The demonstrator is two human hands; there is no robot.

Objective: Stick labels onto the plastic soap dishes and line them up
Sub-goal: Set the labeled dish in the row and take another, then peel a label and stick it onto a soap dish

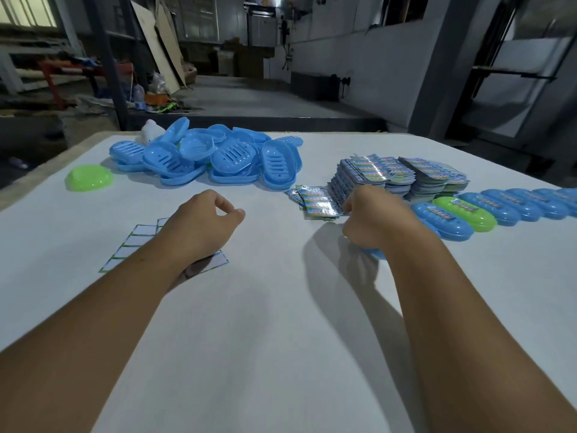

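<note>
A short row of labelled soap dishes [499, 207] lines the bench [281, 307] at right; a large unlabelled pile [212, 157] remains. The right hand [374, 217] grips a blue dish [371, 253] near the label stacks [399, 176]; the left hand [203, 226] is loosely curled, empty.

Blue soap dishes [218, 157] heaped at the table's far side — one green dish [89, 178] apart, left. Label sheets [402, 176] stacked right; beside them, labelled dishes [487, 207] lined up — one green among blue.
</note>
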